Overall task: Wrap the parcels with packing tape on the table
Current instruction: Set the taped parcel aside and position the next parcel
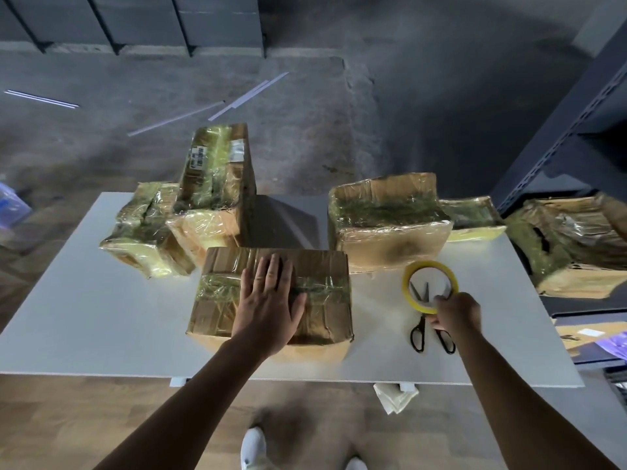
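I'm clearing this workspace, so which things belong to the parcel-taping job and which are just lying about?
Job: front parcel, pressed by the left hand; tape roll, held by the right hand; scissors; other parcels on the table.
Lying about: white strips on the floor; crumpled plastic below the table edge; blue bag at far left.

The left hand hides the middle of the tape band on the near parcel; the right hand covers the near rim of the tape roll and part of the scissors. The rightmost parcel runs off the picture's edge, and the label on the tall parcel is too small to read.
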Available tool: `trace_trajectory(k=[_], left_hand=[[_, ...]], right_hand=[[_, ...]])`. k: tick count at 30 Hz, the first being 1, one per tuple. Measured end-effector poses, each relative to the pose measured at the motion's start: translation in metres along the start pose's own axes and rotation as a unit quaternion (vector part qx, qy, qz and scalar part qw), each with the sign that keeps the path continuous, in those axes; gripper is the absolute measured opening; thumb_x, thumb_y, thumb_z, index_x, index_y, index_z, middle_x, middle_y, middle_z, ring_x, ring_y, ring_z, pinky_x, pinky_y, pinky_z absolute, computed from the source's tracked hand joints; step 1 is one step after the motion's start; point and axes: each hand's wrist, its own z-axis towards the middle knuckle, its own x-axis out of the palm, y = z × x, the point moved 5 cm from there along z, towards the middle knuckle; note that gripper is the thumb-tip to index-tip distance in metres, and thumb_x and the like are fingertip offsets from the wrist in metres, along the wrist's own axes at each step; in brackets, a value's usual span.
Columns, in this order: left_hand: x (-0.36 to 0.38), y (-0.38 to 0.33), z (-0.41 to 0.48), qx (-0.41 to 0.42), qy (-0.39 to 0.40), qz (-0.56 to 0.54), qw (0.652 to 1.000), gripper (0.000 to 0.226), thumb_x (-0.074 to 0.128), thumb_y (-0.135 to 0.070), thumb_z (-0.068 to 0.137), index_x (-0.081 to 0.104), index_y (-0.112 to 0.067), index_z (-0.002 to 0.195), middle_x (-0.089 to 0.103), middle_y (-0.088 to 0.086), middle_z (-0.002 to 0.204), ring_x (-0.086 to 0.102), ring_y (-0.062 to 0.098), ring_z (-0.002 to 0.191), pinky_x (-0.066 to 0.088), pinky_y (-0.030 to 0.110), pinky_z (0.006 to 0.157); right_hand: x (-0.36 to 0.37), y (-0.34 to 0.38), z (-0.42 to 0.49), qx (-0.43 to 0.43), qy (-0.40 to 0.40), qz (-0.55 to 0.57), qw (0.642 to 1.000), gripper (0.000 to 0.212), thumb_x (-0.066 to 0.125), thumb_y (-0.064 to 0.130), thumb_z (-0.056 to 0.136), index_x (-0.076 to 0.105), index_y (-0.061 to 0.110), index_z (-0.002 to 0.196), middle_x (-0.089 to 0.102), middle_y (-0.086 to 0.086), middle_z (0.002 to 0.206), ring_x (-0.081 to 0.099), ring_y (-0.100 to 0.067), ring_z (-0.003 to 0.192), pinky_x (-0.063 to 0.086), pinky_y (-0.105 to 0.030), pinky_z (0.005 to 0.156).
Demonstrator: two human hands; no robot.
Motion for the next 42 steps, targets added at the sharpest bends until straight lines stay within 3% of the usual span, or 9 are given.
trace_trajectory(k=[9,15,19,21,25,29,32,36,42], left_hand=[[-0.003,-0.013,-0.002,-0.013,-0.027,-0.022,0.999,0.072,0.017,-0.056,0.098,0.024,-0.008,0.151,0.018,0.016,0.158,0.011,0.032,0.147,0.007,0.05,0.119],[-0.012,-0.031,-0.006,-0.019,-0.037,-0.038,0.998,0.063,0.04,-0.041,0.098,0.028,-0.007,0.149,0.022,0.018,0.156,0.018,0.034,0.146,0.011,0.052,0.118],[-0.015,-0.062,-0.009,0.14,-0.063,-0.067,0.986,0.065,0.069,-0.008,0.079,0.047,-0.007,0.14,0.042,0.018,0.147,0.039,0.035,0.136,0.034,0.054,0.11],[-0.009,-0.069,-0.008,0.168,-0.039,-0.075,0.982,0.062,0.059,-0.018,0.088,0.037,-0.013,0.146,0.032,0.01,0.154,0.023,0.027,0.144,0.02,0.049,0.117],[0.009,-0.065,-0.004,0.178,0.009,-0.029,0.984,0.068,0.004,-0.056,0.093,-0.006,-0.021,0.151,-0.014,-0.005,0.155,-0.022,0.013,0.142,-0.015,0.036,0.116],[0.005,-0.057,0.002,0.203,0.012,-0.074,0.976,0.063,0.009,-0.051,0.099,0.007,-0.018,0.152,0.0,0.0,0.16,-0.014,0.012,0.144,-0.009,0.033,0.118],[-0.004,-0.016,-0.006,0.09,-0.044,-0.103,0.99,0.061,0.022,-0.043,0.1,0.02,-0.01,0.152,0.015,0.009,0.159,0.001,0.02,0.148,0.001,0.038,0.12],[-0.001,0.06,-0.024,-0.171,-0.024,-0.128,0.977,0.074,0.021,-0.051,0.098,0.006,-0.004,0.152,0.0,0.016,0.16,0.0,0.035,0.147,0.008,0.053,0.117],[-0.008,0.075,-0.019,-0.236,-0.012,-0.287,0.929,0.095,0.064,-0.052,0.084,0.013,-0.005,0.15,0.025,0.023,0.153,0.035,0.042,0.132,0.039,0.053,0.104]], right_hand=[[-0.017,-0.051,0.014,0.162,0.046,0.14,0.976,0.032,0.05,0.022,0.098,0.054,-0.01,0.097,0.068,-0.028,0.08,0.066,-0.028,0.051,0.05,-0.026,0.039],[-0.013,-0.038,-0.007,0.126,0.045,0.131,0.982,0.03,0.046,0.019,0.096,0.056,-0.009,0.098,0.064,-0.024,0.071,0.063,-0.027,0.049,0.048,-0.027,0.035],[0.01,0.013,-0.051,0.023,0.105,0.089,0.99,0.02,0.046,0.017,0.097,0.058,0.003,0.093,0.067,-0.016,0.081,0.067,-0.027,0.069,0.054,-0.03,0.056],[0.021,0.046,-0.074,-0.067,0.111,0.038,0.991,0.02,0.041,0.016,0.1,0.055,0.004,0.107,0.066,-0.018,0.107,0.065,-0.03,0.097,0.05,-0.034,0.075],[0.052,0.09,-0.123,-0.214,0.142,-0.01,0.966,0.04,0.031,0.033,0.103,0.056,0.003,0.112,0.063,-0.014,0.104,0.059,-0.029,0.1,0.037,-0.025,0.066],[0.073,0.094,-0.139,-0.228,0.149,-0.022,0.962,0.049,0.03,0.044,0.102,0.051,0.003,0.12,0.064,-0.017,0.109,0.06,-0.029,0.095,0.041,-0.029,0.071],[0.075,0.09,-0.136,-0.236,0.142,-0.045,0.96,0.051,0.029,0.044,0.102,0.054,0.003,0.116,0.064,-0.017,0.103,0.057,-0.023,0.081,0.04,-0.027,0.06],[0.079,0.096,-0.124,-0.216,0.148,-0.067,0.963,0.06,0.035,0.053,0.098,0.061,0.0,0.108,0.067,-0.017,0.095,0.064,-0.03,0.087,0.05,-0.036,0.069],[0.089,0.098,-0.127,-0.203,0.127,-0.09,0.967,0.062,0.049,0.055,0.092,0.043,0.002,0.123,0.062,-0.015,0.107,0.062,-0.032,0.096,0.052,-0.038,0.076]])
